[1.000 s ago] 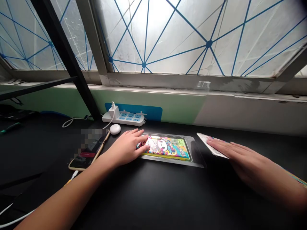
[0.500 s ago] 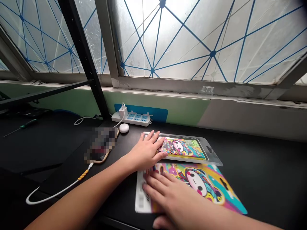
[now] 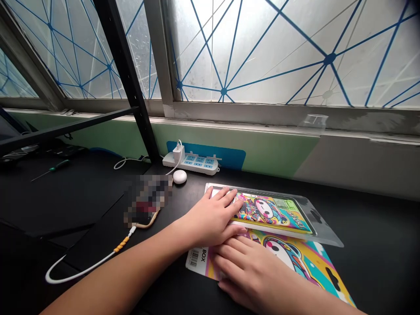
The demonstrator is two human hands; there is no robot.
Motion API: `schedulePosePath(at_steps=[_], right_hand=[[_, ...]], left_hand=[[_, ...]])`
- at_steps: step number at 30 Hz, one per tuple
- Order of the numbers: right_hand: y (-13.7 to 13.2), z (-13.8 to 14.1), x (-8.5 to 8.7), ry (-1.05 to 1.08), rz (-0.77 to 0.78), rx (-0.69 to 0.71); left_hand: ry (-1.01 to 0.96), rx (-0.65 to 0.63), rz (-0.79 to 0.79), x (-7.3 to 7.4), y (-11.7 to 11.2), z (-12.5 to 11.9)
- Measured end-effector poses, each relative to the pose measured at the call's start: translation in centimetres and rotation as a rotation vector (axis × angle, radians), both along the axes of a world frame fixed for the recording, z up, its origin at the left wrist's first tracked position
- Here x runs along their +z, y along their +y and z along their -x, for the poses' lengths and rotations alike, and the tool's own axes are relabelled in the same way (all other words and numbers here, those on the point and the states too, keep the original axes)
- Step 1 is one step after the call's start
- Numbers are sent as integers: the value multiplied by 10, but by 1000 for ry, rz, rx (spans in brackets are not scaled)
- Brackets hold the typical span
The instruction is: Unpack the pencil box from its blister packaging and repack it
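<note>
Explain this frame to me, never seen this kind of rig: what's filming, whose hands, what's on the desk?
There is no machine here: a camera worn on a person's head looks down at their own two bare hands. The left hand lies flat on a clear plastic package that holds a colourful cartoon-printed item. The right hand presses flat on a matching printed card in front of it. Neither hand grips anything. On the black desk there are also a phone on a white cable, a round white puck and a power strip.

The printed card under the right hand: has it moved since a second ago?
Yes. The printed card was out to the right of the clear pack; now it lies flat in front of it, nearer the person, under the right hand.
</note>
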State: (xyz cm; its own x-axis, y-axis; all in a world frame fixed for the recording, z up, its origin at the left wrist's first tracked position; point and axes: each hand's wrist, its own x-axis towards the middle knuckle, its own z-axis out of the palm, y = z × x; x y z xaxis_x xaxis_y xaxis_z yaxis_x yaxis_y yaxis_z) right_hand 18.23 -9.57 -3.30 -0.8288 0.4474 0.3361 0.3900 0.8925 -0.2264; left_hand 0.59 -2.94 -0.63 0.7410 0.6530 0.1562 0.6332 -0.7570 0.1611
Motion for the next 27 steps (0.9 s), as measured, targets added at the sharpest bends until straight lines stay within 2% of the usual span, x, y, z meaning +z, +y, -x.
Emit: schedulePosePath(at_steps=[5,13,17,20,23,27], right_hand=[[5,3,1,12,-137,38],[6,2,3,51,-231,45],[10,-9,10,106,-272,37],[26,-32,19,114,-299,-78],[51,-65,24,46,-285,-281],[77,-104,27,-94,-22,-493]], left_hand=[[-1,-26,12,2,2,2],[-1,-24,0,5,1,2],[-7,-34,4,6,2,5],[-16,-40,6,7,4,7],[-25,-42,5,7,5,8],[-31,-41,4,6,6,9]])
